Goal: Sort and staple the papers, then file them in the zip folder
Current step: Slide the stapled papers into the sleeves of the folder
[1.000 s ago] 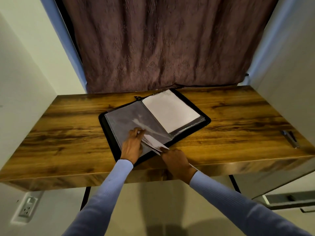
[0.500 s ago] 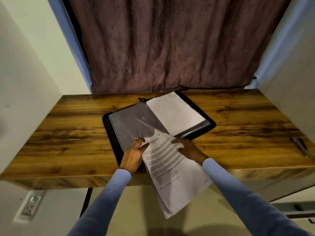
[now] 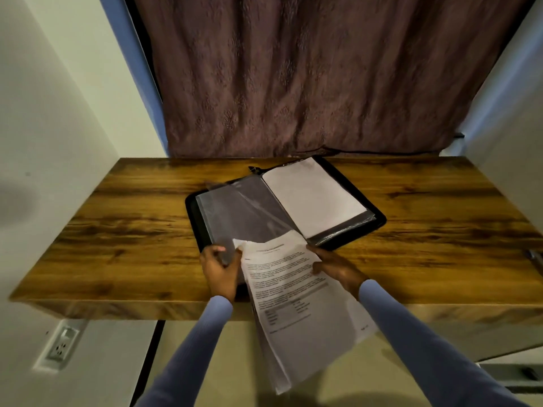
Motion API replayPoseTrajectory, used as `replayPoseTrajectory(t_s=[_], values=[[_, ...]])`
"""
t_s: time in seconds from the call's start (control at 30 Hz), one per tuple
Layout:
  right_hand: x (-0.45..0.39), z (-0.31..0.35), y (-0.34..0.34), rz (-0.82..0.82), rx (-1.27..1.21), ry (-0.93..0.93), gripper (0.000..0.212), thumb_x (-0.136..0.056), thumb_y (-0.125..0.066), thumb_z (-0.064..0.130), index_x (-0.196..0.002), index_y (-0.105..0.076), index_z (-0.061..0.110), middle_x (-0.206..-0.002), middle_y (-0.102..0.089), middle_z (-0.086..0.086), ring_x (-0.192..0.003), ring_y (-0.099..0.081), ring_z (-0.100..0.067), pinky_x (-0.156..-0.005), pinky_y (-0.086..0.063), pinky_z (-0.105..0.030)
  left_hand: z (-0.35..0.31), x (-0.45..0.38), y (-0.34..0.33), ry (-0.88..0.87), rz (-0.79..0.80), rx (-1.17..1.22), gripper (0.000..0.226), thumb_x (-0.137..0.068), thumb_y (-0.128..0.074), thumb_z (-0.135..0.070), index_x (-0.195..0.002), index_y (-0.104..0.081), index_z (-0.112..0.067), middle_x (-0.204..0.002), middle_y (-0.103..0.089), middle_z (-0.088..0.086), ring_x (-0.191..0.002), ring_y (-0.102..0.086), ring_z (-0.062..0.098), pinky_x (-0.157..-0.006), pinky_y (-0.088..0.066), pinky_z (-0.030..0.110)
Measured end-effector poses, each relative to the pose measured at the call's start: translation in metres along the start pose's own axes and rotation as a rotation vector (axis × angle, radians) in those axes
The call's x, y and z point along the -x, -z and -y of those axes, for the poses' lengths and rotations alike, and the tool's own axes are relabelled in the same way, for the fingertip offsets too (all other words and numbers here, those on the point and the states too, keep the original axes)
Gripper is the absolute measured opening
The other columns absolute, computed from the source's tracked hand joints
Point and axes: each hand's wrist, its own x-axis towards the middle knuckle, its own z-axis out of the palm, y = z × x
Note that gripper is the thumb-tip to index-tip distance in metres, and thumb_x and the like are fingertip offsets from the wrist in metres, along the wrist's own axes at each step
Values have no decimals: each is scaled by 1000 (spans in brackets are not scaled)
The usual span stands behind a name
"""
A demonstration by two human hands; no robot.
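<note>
Left hand [image 3: 221,270] pinches the near edge of a clear plastic sleeve [image 3: 241,212], lifting it open; right hand [image 3: 335,267] is clamped on the right edge of the printed paper set [image 3: 296,298], thumb on top. Judging by this, sorting/stapling looks done (staple itself too small to tell) and filing is underway: papers' top corner sits at the sleeve mouth, not yet in. Left to do: slide set in, zip up. Papers are several white sheets w/ text, fanned at the bottom, most hanging off the desk edge. Zip folder [image 3: 379,221] lies open on the wooden desk [image 3: 117,230], white sheets already in its right side. Small metallic item [image 3: 535,257] at far right edge, prob. stapler, can't confirm.
</note>
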Motion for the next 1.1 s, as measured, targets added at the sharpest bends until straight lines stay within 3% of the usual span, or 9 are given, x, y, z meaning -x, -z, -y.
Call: replayPoseTrajectory(t_s=[0.1, 0.27, 0.33, 0.4, 0.57, 0.73, 0.83, 1.0, 1.1], values=[[-3, 2, -2, 25, 20, 13, 58, -84, -57, 7, -136, -42, 30, -135, -46, -2, -114, -45, -19, -90, -41, -26, -2, -17, -6, 278, 15, 124, 51, -69, -81, -21, -107, -55, -1, -109, -62, 12, -102, -59, 32, -95, -47, 42], [-1, 0, -2, 9, -67, 7, 45, -83, -61, 8, -124, -48, 22, -120, -57, -3, -102, -56, -20, -87, -50, -34, -7, -24, -4, 440, 79, 179, 11, -78, -71, -1, -74, -61, -5, -101, -65, 22, -94, -63, 39, -77, -54, 44], [8, -7, 2, 24, -223, -6, 35, -82, -66, 11, -114, -55, 16, -110, -65, -10, -96, -65, -27, -84, -54, -44, -9, -27, 1, 446, 111, 219, 14, -80, -68, 2, -72, -58, -6, -97, -63, 20, -91, -63, 35, -64, -56, 36], [20, -14, 10, 68, -229, -45, 28, -80, -70, 16, -107, -61, 19, -102, -69, -7, -90, -68, -25, -78, -56, -41, -10, -29, 7, 450, 171, 232, 6, -80, -67, 1, -81, -61, -1, -97, -64, 19, -89, -62, 32, -52, -53, 27], [26, -30, 14, 82, -289, -140, 27, -78, -72, 13, -104, -65, 10, -98, -71, -10, -89, -69, -29, -82, -55, -46, -5, -29, 10, 457, 252, 257, 29, -80, -67, 1, -108, -61, 4, -105, -66, 17, -95, -65, 32, -78, -53, 40], [7, -17, 4, -82, -334, -87, 14, -78, -71, 5, -92, -69, 6, -96, -70, -16, -89, -66, -34, -86, -52, -52, -7, -30, 12, 462, 308, 220, 28, -80, -68, 0, -106, -63, 2, -104, -67, 16, -93, -66, 29, -76, -54, 36], [4, -6, 6, -102, -358, -101, 24, -78, -69, 3, -102, -64, 3, -101, -67, -18, -91, -65, -35, -86, -51, -53, -10, -37, 11, 469, 358, 150, 25, -81, -67, -1, -106, -62, 0, -107, -67, 18, -91, -65, 30, -77, -54, 40], [41, -12, 13, -37, -496, -81, 27, -81, -70, 22, -107, -63, 14, -98, -70, -14, -85, -69, -32, -69, -58, -42, -17, -31, 4, 441, 444, 50, 25, -85, -60, 4, -110, -57, 0, -105, -63, 19, -88, -62, 32, -76, -51, 43], [62, -26, 16, 34, -517, -99, 25, -80, -72, 22, -100, -67, 10, -97, -70, -15, -88, -68, -32, -73, -57, -41, -14, -37, 4, 482, 436, 99, 27, -86, -59, 5, -112, -56, 1, -98, -63, 15, -80, -61, 26, -85, -49, 44]])
